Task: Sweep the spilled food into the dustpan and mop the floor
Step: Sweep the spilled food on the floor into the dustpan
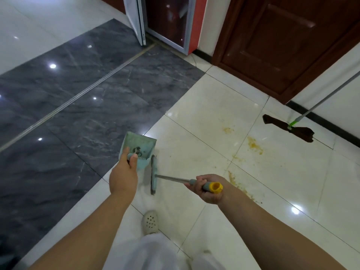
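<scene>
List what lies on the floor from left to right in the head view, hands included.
Left hand gripping the dustpan → broom head → right hand gripping the broom handle → yellow food stains → mop.

Glossy cream floor tiles (pixel 204 106) meet a band of dark grey marble tiles (pixel 81 106) reflecting ceiling lights. A brown wooden door (pixel 282 41) and white wall (pixel 331 94) with black skirting (pixel 331 123) stand behind.
</scene>
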`<state>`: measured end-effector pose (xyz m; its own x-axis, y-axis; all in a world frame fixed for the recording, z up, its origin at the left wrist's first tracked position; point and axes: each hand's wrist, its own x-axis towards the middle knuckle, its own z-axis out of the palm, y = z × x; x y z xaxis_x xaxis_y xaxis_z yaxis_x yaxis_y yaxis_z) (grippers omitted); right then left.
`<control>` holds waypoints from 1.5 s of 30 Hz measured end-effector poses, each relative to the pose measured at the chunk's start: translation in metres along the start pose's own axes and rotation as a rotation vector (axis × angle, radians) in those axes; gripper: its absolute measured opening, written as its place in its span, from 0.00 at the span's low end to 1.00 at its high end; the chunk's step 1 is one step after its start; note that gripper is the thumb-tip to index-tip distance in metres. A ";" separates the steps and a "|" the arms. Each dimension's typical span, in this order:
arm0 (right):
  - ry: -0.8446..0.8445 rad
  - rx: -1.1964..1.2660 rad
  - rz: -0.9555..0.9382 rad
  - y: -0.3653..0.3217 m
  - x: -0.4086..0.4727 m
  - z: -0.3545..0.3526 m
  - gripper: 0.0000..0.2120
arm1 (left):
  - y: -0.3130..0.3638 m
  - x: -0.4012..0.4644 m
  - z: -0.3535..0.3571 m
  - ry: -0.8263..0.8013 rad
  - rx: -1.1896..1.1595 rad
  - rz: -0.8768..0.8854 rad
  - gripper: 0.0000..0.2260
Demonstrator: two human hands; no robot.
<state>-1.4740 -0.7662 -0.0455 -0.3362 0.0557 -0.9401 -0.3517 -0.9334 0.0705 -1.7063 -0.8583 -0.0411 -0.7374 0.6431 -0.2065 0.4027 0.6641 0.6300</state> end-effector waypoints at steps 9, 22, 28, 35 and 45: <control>-0.024 0.024 0.027 0.022 0.066 0.102 0.07 | -0.022 0.085 -0.031 -0.029 0.117 0.010 0.21; 0.044 0.294 -0.093 -0.064 0.066 0.071 0.23 | 0.001 0.099 0.002 -0.124 0.121 0.029 0.21; 0.054 0.446 -0.175 -0.112 0.032 0.028 0.20 | 0.035 0.092 0.037 -0.169 0.137 0.045 0.21; 0.050 0.602 -0.294 -0.154 -0.018 -0.048 0.07 | 0.088 0.074 0.079 -0.232 0.152 0.179 0.20; 0.136 0.820 -0.429 -0.156 -0.070 -0.150 0.22 | 0.150 0.050 0.121 -0.334 0.182 0.323 0.21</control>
<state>-1.2641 -0.6774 -0.0405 0.0521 0.2467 -0.9677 -0.9460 -0.2981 -0.1270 -1.6166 -0.6804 -0.0476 -0.3574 0.8943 -0.2693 0.6919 0.4472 0.5668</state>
